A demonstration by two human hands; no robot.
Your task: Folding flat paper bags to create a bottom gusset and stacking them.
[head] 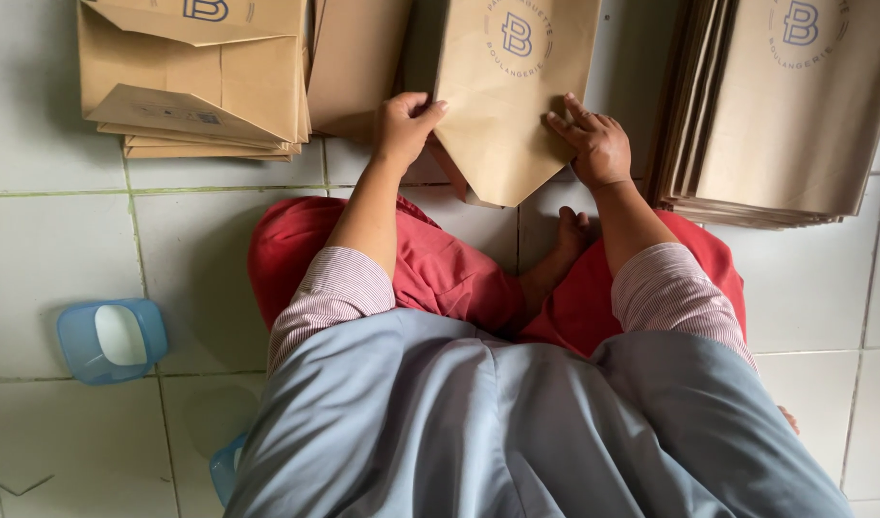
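On floor, both hands (402,125) (594,144) pressing brown bag (507,105)

The bag (502,105) is matt brown paper (smooth, sharply creased). The tub (111,341) is translucent blue plastic. Floor tiles (47,240) look faintly glossy.

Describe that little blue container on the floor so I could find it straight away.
Start from the person's red trousers on the white tiled floor, then look towards the picture's left edge. There sits a small blue translucent tub with something white inside. It is the only blue plastic thing standing alone; the brown paper stacks lie farther up.
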